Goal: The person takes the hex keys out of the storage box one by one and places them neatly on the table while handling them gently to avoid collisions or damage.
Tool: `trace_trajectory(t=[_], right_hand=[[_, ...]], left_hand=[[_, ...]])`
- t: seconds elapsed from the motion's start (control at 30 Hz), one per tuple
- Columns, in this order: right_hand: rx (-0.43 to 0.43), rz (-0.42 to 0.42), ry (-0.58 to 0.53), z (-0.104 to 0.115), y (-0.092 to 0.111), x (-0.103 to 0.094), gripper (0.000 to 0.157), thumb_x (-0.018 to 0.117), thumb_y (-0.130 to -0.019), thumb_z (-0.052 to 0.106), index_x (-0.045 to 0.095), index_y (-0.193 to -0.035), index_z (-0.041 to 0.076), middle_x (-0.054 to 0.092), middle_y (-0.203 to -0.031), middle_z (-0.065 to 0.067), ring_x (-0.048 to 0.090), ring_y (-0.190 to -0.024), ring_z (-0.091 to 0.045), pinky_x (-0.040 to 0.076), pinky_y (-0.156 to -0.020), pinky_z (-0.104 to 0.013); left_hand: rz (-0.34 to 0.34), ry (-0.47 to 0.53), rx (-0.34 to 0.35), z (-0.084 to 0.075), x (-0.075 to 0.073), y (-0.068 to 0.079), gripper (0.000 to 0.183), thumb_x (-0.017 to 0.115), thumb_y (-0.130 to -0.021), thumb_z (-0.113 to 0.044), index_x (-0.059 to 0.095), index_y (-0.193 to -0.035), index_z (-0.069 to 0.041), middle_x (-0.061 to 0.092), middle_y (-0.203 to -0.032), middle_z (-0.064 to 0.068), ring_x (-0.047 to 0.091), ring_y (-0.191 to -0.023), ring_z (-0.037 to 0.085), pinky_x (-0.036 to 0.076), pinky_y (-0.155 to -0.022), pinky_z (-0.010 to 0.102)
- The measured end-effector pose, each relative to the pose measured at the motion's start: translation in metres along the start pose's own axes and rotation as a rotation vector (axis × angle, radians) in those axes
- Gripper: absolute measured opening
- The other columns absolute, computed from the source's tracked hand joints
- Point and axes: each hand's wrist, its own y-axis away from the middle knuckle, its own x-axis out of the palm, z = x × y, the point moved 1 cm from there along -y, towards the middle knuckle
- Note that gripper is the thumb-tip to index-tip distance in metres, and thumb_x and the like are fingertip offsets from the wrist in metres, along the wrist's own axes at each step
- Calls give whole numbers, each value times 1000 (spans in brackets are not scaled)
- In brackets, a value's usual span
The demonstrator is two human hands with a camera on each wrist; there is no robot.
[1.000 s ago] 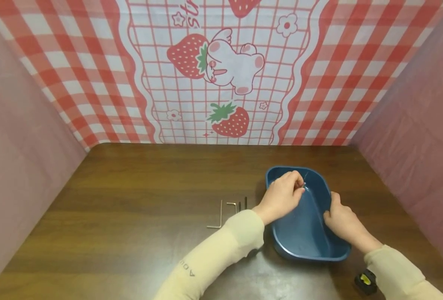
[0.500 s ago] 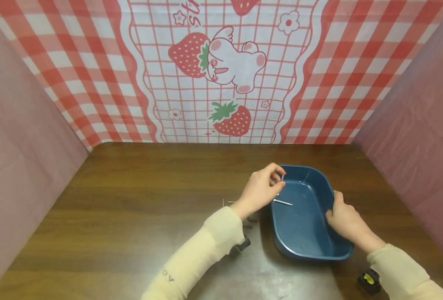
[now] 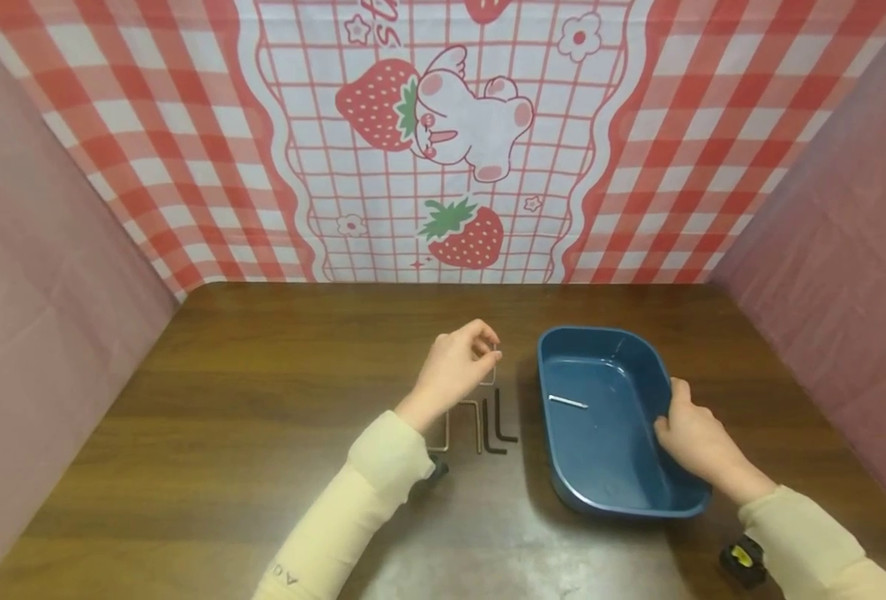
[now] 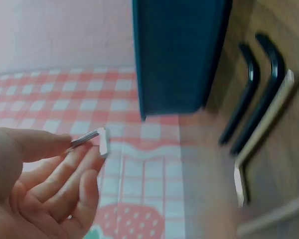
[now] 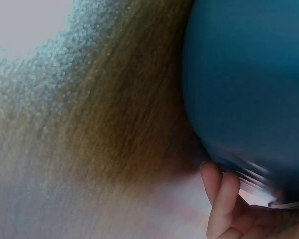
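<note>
My left hand (image 3: 450,367) hovers over the table's middle and pinches a small silver hex key (image 4: 104,142) between thumb and fingertips. Below it lie several L-shaped hex keys: two black hex keys (image 3: 489,433) beside brass-toned ones (image 3: 479,429). In the left wrist view, the same black and brass-toned keys appear at the right. On the right, my right hand (image 3: 701,437) grips the right rim of a deep blue bin (image 3: 618,475); two fingertips show at its outside in the right wrist view. A thin silver rod (image 3: 567,402) lies inside the bin at its left.
A black item with a yellow part (image 3: 743,560) sits near the right sleeve, partly covered by it. The brown wooden table (image 3: 262,358) meets a red-checked strawberry cloth (image 3: 458,237) at the back. Pink cloth (image 3: 840,275) stands at both sides.
My left hand has moved left from inside the bin, over its left rim, to above the hex keys, pinching the small key. My right hand stays on the rim, and the bin has hardly moved.
</note>
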Motion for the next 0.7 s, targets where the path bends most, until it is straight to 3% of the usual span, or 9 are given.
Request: trace_trajectory(t=[0.23, 0.47, 0.7], right_hand=[[4, 15, -9, 1, 1, -2, 63, 40, -86, 9, 5, -130, -20, 56, -76, -31, 56, -57, -25, 43, -48, -37], [-5, 1, -6, 2, 1, -3, 63, 40, -86, 9, 5, -130, -20, 55, -71, -27, 55, -55, -25, 42, -47, -37], [-2, 9, -16, 1, 0, 0, 62, 39, -87, 9, 5, -130, -19, 56, -76, -32, 57, -57, -25, 43, -47, -37]], left_hand=[[66, -118, -126, 23, -19, 5, 10, 64, -81, -18, 64, -88, -11, 68, -76, 1, 60, -59, 8, 46, -56, 23], [182, -163, -221, 39, -21, 12, 7, 65, -80, -14, 66, -82, -8, 63, -60, -1, 59, -47, 11, 44, -50, 22], [212, -211, -290, 44, -21, 17, 10, 65, -80, -12, 67, -70, -9, 63, -54, 1, 63, -49, 16, 50, -65, 26]])
